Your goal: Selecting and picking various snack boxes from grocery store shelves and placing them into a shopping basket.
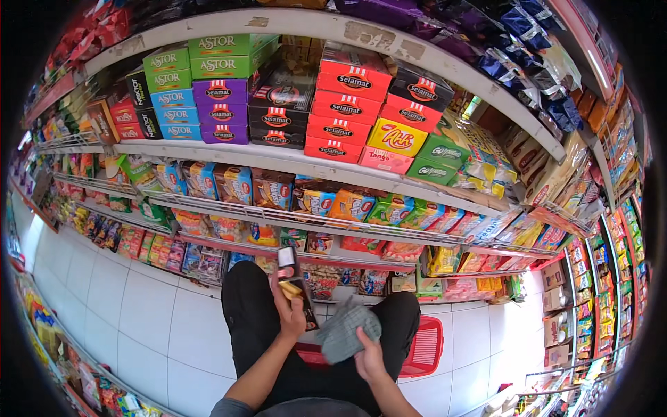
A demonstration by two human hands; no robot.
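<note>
My left hand (291, 315) grips a black cardboard snack box (308, 297), tilted above my lap. The box looks like the black Selamat boxes on the shelf. Something yellow (289, 289), too small to make out, shows at my fingers against the box. In my right hand (370, 357) is a bunched grey checked cloth (345, 336), slightly blurred, just right of the box and apart from it. Below both hands are my knees in black trousers (245, 307).
A shelf (281, 151) ahead bears stacked Astor boxes (180, 114), Selamat boxes (341, 109) and yellow Ahh boxes (397, 136). Lower wire-fronted racks (292, 216) hold wafer packs. A red plastic basket (424, 344) stands on the tiled floor (146, 323), partly behind my legs. More shelves line both sides.
</note>
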